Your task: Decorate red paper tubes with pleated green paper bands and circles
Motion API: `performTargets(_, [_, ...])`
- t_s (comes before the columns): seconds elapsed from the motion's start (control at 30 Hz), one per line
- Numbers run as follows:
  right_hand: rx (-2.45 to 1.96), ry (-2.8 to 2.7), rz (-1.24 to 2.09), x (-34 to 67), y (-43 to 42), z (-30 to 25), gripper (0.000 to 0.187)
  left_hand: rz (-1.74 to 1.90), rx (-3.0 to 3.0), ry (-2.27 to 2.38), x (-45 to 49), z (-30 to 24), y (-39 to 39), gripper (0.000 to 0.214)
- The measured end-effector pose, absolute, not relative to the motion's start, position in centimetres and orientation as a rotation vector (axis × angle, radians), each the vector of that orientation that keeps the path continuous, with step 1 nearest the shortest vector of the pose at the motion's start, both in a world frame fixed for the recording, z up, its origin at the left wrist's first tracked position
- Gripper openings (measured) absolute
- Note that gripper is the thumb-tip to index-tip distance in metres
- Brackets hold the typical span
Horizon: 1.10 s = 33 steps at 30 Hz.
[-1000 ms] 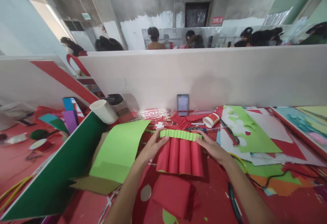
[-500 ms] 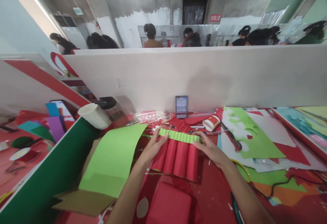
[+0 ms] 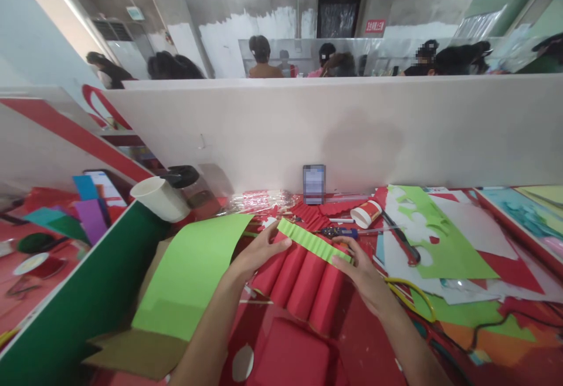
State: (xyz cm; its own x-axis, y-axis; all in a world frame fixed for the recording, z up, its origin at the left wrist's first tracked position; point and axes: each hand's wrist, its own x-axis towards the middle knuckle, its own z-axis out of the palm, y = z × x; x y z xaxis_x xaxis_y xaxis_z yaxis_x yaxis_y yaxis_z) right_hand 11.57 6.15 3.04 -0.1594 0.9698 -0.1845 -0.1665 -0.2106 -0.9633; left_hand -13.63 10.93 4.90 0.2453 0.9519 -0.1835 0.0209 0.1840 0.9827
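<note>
Between my two hands is a red paper piece (image 3: 303, 283) with several rounded, tube-like ridges side by side. A pleated light-green paper strip (image 3: 314, 242) runs along its far edge. My left hand (image 3: 264, 251) grips the strip's left end, thumb on top and fingers behind. At the other end my right hand (image 3: 357, 261) pinches the strip, its thumb on the front face. The piece slants, its right end nearer me. Below it sits a red paper-covered block (image 3: 292, 354). Just beyond my right hand lies a blue-handled tool (image 3: 345, 232).
A curved green sheet (image 3: 189, 280) on cardboard stands left, beside a dark green panel (image 3: 97, 283) with a white cup (image 3: 160, 198). A phone (image 3: 314, 185) leans on the white partition (image 3: 246, 134). Yellow-handled scissors (image 3: 413, 295), a black-and-red tool (image 3: 402, 239) and cut paper (image 3: 457, 239) lie right.
The red piece has turned so its right end drops lower and nearer me; my right hand has moved down with it. The blue-handled tool behind it now shows more fully.
</note>
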Motion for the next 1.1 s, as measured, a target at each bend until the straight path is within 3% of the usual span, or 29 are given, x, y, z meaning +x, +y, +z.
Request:
performTargets(0.23, [-0.821, -0.823, 1.822, 11.2, 5.2, 3.6, 0.064, 0.853, 1.154, 0.922, -13.4, 6.5, 10.6, 0.056])
performTargets(0.47, [-0.742, -0.958, 1.613, 10.6, 4.2, 4.1, 0.098, 1.097, 1.226, 0.905, -14.2, 6.1, 9.9, 0.082])
performTargets(0.77, [-1.047, -1.448, 1.351, 12.3, 3.4, 4.3, 0.08, 1.009, 1.478, 1.152, -15.4, 5.2, 6.2, 0.071])
performTargets(1.03, [-1.159, -1.833, 1.145, 13.4, 2.5, 4.7, 0.073, 0.862, 1.719, 1.17, -16.8, 5.6, 3.4, 0.089])
performTargets(1.1, [-1.141, -1.879, 1.119, 13.4, 2.5, 4.8, 0.073, 0.812, 1.772, 1.165, -17.1, 5.9, 3.1, 0.085])
